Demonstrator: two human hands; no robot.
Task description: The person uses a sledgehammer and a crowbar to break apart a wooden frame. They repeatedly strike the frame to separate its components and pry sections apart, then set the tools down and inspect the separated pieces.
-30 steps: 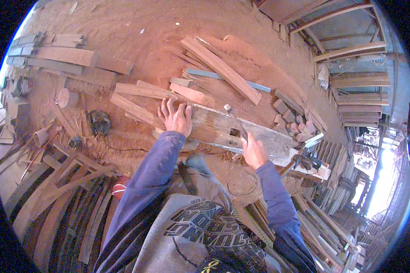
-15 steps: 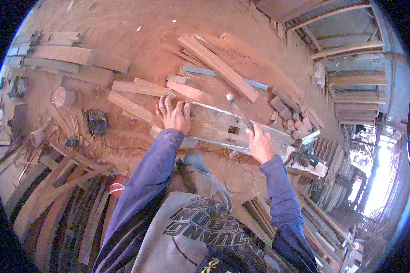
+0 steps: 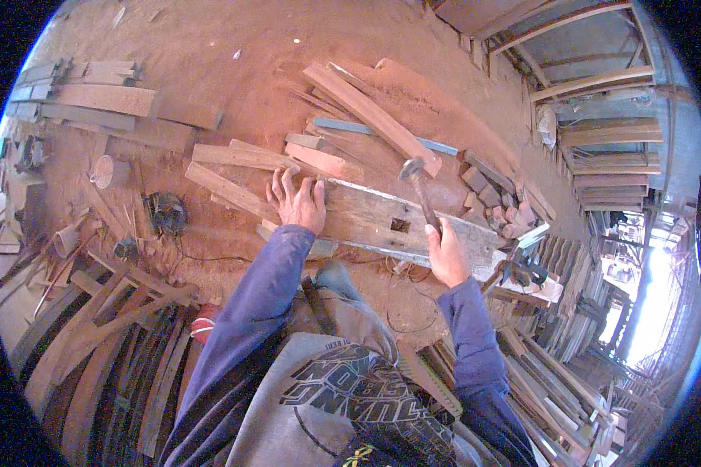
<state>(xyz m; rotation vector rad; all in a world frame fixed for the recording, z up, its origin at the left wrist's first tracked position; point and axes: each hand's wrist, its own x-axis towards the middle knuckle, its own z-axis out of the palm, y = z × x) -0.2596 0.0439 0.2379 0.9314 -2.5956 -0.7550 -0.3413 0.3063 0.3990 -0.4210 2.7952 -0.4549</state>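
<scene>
- One long plank [image 3: 358,206], pierced by a square hole [image 3: 399,226], lies crosswise before the worker; places below refer to it.
- Hazard, plank: it could jump or slide under a blow, should the left hand bear on it too lightly.
- Hazard, hammer: a stray or glancing stroke could catch the fingers resting on the same plank.
- Left hand [image 3: 297,206]: fingers spread and bent, set down over the plank's left end; no pinch visible. From where I stand, the pressure cannot be told.
- Right hand [image 3: 449,253]: fingers wrapped round the handle of the hammer [image 3: 423,198], right of the plank's hole; the hammer head appears clear of the wood.
- Beyond the plank's far edge: small blocks [image 3: 487,194] heaped toward its right end; farther out, a blue strip [image 3: 343,126] crossed by a squared timber [image 3: 374,117].
</scene>
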